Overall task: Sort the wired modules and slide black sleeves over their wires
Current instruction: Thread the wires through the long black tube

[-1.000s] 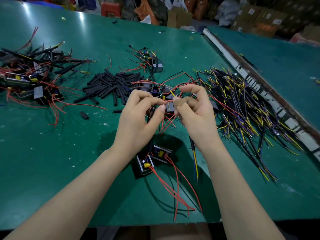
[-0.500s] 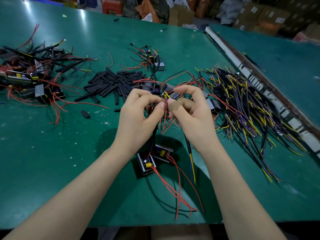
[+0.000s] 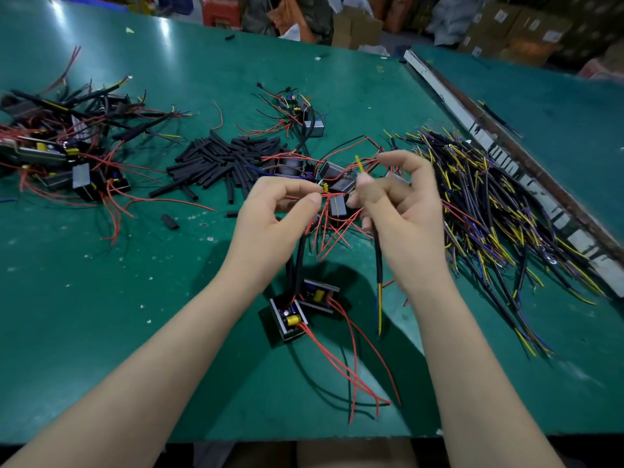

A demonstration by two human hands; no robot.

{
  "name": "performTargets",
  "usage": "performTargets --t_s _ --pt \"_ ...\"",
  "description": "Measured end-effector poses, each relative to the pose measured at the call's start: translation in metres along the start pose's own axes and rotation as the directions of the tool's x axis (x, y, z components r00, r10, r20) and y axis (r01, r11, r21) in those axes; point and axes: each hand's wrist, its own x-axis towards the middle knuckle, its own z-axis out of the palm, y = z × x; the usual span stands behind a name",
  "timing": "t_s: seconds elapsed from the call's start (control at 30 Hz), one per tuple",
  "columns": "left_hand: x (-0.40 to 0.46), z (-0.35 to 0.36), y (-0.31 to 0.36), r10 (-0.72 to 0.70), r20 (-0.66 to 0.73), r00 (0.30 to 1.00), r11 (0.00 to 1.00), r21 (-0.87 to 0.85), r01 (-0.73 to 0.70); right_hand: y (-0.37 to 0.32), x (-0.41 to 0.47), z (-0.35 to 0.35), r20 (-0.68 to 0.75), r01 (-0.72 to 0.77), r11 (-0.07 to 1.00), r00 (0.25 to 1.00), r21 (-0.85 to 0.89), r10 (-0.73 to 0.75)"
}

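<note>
Green table (image 3: 101, 298): work surface, fills the view. Right side: large heap of black/yellow/purple wires (image 3: 499, 211) beside a metal rail (image 3: 472, 123) at the table edge. Far left: pile of sleeved modules (image 3: 60, 153) w/ red leads. Centre far: loose black sleeves (image 3: 219, 160) in a heap; small module cluster (image 3: 304, 113) beyond it.

Left hand (image 3: 270, 224): fingers curled, thumb and forefinger pinching red wires at centre; two sleeved leads hang from it to two open modules (image 3: 300, 305) on the table near the wrists, red leads trailing nearer.

Right hand (image 3: 401, 211): fingers curled, holding a sleeved wire (image 3: 379, 261), yellow tip up, yellow core hanging below. Unsorted modules (image 3: 337, 184) just behind both hands.
</note>
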Motion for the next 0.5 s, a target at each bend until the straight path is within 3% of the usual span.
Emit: performTargets --t_s 0.2,0.5 --pt "-0.0015 -0.0009 0.0016 0.121 0.03 0.992 0.985 0.124 -0.124 0.0011 -0.0028 0.0053 0.117 -0.045 0.999 0.992 0.002 0.045" --pt "-0.0003 -0.0018 0.0046 0.065 0.002 0.998 0.998 0.025 -0.066 0.003 -0.0059 0.0077 0.116 0.063 0.994 0.992 -0.092 -0.052"
